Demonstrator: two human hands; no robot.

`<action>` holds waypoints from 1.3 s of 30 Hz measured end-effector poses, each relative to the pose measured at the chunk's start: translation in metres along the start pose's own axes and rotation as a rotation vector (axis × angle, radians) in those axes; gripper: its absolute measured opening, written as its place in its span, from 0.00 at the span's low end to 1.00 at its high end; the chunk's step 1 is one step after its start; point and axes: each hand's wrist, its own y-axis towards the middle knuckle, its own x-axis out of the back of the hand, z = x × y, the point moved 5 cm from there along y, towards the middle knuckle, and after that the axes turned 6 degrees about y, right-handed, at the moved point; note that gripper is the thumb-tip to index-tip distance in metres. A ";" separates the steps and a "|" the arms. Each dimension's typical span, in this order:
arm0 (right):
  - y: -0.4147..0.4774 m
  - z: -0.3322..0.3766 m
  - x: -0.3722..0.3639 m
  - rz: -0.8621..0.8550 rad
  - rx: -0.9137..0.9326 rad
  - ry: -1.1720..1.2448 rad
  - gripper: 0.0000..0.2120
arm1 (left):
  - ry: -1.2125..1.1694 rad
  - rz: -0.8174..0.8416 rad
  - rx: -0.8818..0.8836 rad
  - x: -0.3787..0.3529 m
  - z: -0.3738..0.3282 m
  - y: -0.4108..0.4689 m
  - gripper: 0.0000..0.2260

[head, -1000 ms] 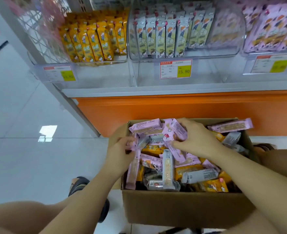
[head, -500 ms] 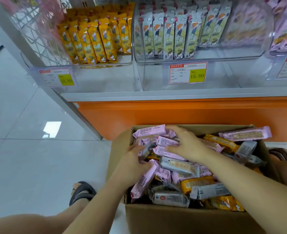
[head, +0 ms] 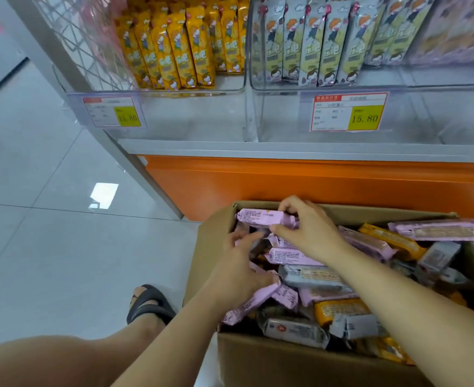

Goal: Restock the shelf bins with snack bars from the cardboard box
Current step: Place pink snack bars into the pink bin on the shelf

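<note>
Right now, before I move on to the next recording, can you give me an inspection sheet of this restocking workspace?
Surface: glossy pale floor tiles.
Job's things: cardboard box heaped with mixed pink, yellow and grey bars; yellow bars and grey-green bars upright in clear shelf bins.
Clutter: nothing seen.
Hands: right hand pinches top pink bar at the box's far edge; left hand lies on lower pink bar, grip unclear.
Cables: nothing seen.
Surroundings: orange shelf base, price tags reading 15.80, sandalled foot.
</note>
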 end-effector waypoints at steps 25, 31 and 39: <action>-0.051 -0.037 0.029 0.276 -0.068 -0.021 0.18 | 0.175 0.048 -0.216 0.003 -0.010 0.000 0.27; -0.046 -0.033 0.023 0.289 -0.042 -0.064 0.21 | 0.430 0.144 -0.247 0.003 -0.003 -0.014 0.33; -0.049 -0.029 0.012 0.268 -0.014 -0.012 0.22 | 0.502 0.236 -0.192 -0.006 -0.001 -0.010 0.41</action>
